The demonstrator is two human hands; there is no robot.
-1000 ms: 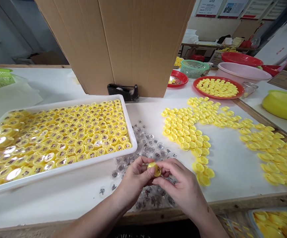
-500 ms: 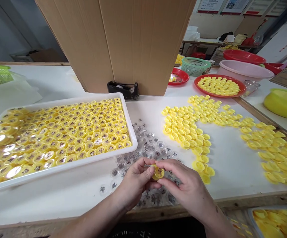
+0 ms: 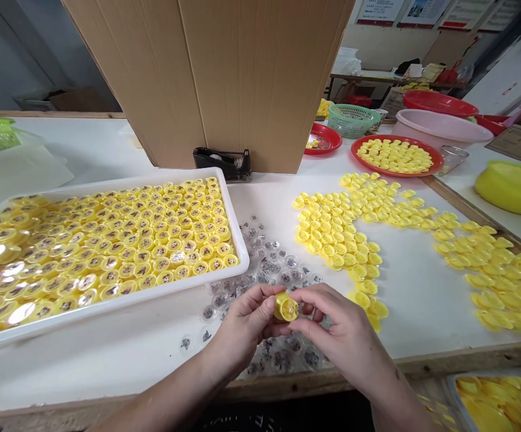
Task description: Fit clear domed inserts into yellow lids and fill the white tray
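Between the fingertips of both hands is a small yellow round plastic case [image 3: 289,309] with a clear, printed face. My left hand [image 3: 249,318] grips its left side between thumb and fingers. On the right, the thumb and forefinger of my right hand [image 3: 339,324] close on its rim. Below and beyond the hands lie many loose clear discs [image 3: 265,264] with dark printed pictures. Rows of yellow round cases [image 3: 138,240] with printed faces fill the white tray [image 3: 237,240] to the left. Open yellow pieces [image 3: 332,234] lie spread over the table to the right.
Behind the tray stands a large cardboard box [image 3: 215,78], with a black tape dispenser [image 3: 222,165] at its foot. A red plate [image 3: 438,165] of yellow pieces, a green basket [image 3: 353,120] and a pink basin [image 3: 440,126] are at the back right. A wooden edge [image 3: 422,363] borders the front.
The yellow case has turned in my fingers, so its face now points more to the right. My right fingers have shifted slightly right along it.
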